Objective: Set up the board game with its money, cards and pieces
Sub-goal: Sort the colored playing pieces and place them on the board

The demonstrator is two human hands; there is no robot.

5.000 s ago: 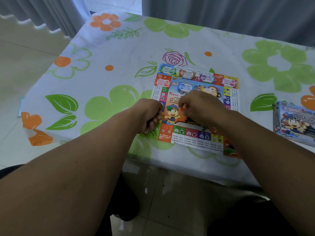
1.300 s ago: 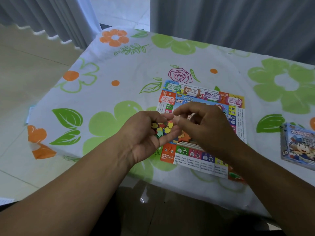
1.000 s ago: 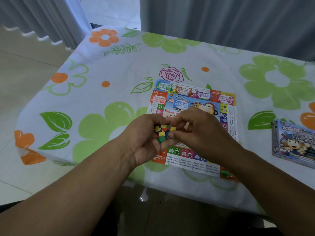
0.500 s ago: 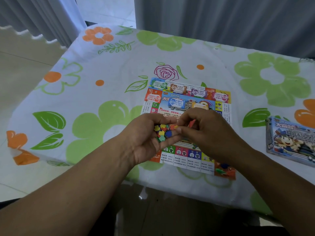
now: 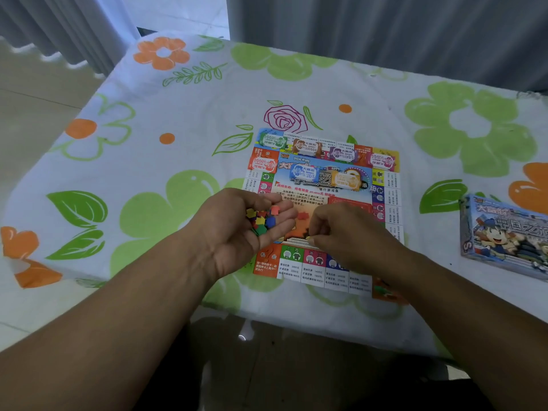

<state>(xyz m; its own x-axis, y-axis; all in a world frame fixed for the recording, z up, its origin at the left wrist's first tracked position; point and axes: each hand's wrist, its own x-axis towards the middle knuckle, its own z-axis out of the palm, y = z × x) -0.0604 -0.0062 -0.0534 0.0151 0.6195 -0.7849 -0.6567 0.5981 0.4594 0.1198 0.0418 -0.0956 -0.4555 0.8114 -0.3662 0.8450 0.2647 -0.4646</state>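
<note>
The colourful game board (image 5: 308, 269) lies flat on the flowered tablecloth. Small stacks of play money (image 5: 304, 172) sit along its top edge and centre. My left hand (image 5: 228, 238) is held palm up over the board's left side, cupping several small coloured game pieces (image 5: 261, 221). My right hand (image 5: 353, 232) hovers low over the board's lower middle, its fingers curled, pinching a tiny yellow piece (image 5: 310, 238) at the fingertips. A red piece (image 5: 302, 215) lies on the board between the two hands.
The blue game box (image 5: 504, 235) lies at the right of the table. A white die (image 5: 373, 189) sits on the board's right side. More small pieces (image 5: 381, 289) lie at the board's lower right corner, near the table's front edge. Grey curtains hang behind.
My right hand has drawn away from the left palm and dropped toward the board. A red piece now lies on the board between the hands. The left hand still cups the pieces.
</note>
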